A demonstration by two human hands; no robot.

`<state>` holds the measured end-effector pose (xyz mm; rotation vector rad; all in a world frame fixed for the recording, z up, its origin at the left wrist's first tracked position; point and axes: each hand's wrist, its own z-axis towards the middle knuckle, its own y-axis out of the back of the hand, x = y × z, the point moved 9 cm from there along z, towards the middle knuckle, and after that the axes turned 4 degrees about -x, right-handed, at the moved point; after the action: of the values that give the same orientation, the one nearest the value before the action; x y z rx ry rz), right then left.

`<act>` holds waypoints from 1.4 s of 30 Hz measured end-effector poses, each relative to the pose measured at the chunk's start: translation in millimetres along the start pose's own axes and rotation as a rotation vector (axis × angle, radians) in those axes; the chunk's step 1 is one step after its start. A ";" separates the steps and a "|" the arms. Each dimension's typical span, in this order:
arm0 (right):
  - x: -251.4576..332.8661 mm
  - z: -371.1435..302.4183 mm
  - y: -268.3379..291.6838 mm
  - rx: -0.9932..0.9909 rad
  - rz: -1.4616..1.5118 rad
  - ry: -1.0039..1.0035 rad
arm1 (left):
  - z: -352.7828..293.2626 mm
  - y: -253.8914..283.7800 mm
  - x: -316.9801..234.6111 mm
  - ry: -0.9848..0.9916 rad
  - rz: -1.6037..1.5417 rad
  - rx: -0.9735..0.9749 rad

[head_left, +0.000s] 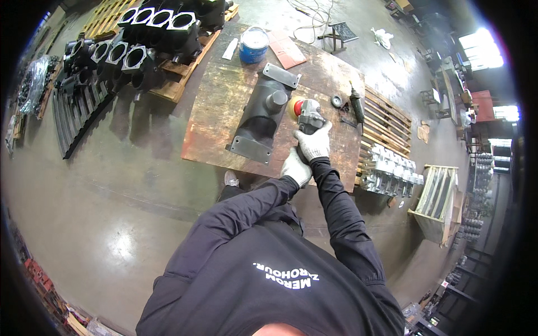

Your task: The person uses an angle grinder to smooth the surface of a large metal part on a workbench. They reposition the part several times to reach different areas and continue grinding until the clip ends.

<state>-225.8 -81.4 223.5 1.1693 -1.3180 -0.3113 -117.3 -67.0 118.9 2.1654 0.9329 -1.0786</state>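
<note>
Left hand (295, 168) gripped grinder (309, 119) behind right hand (315, 142) — both curled round it. Red disc (297, 107) sat just right of casting (256, 120), which lay on table (330, 79). Work done, work left — couldn't tell.

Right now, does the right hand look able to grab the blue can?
Probably not: the right hand is wrapped around the power tool, and the dark metal part lies between that hand and the blue can.

White lettering (287, 275) stands on the black shirt's (241, 294) chest.
</note>
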 end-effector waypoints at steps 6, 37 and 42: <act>-8.1 0.1 -1.9 -0.068 0.091 -0.049 | 2.4 3.9 6.1 -0.081 -0.003 -0.009; 10.7 -22.4 -26.3 -0.175 0.212 -0.055 | 26.7 26.3 36.9 -0.258 -0.122 0.180; 16.5 -37.9 -24.3 -0.276 0.256 -0.164 | 34.4 34.0 49.6 -0.286 -0.012 0.330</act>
<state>-178.2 -86.4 220.6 0.7472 -1.4962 -0.3937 -84.8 -95.5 64.7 2.1776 0.6749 -1.5922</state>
